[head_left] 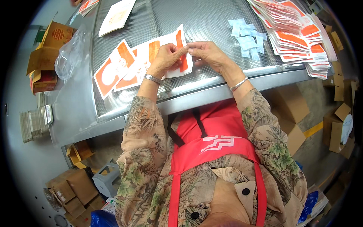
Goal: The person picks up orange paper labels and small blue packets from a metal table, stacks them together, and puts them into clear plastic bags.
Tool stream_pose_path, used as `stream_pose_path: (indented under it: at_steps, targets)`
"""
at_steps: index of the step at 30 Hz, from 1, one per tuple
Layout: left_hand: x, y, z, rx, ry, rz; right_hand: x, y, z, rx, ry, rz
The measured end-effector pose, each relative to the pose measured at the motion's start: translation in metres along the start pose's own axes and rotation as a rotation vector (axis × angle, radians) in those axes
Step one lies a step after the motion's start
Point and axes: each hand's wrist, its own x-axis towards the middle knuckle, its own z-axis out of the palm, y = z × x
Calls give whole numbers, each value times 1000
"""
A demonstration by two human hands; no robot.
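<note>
The orange-and-white bag lies near the front edge of the metal worktop, handled at its right edge. The hands meet there: the left hand pinches the bag, while the right hand touches its edge, its grip too hidden to tell. Work on this bag looks unfinished. Loose bags overlap on the left; pale blue packets lie scattered farther right, beside tall bag stacks. Whether those stacks are done or waiting, I cannot tell.
</note>
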Motion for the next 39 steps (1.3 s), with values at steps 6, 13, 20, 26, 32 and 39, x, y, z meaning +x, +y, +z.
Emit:
stream_pose_path:
  at_steps: [6,13,20,26,32,39]
  targets:
    - [-13,0,-5,-17,-17,5,5,5,4,-13,32,8]
    - [-22,-13,-7,-42,114,172,-17,-1,38,-928,494,-392]
    - [-26,-21,-17,-540,-61,-22,1,3,36,-735,60,-343]
    - [-28,-25,-12,-460,-55,29,1,-5,29,-566,116,-194]
    - [-42,-31,3,-457,102,105,0,7,3,-948,357,-354]
    - [-26,-14,28,476,306,236,-25,8,11,-1182,272,-289]
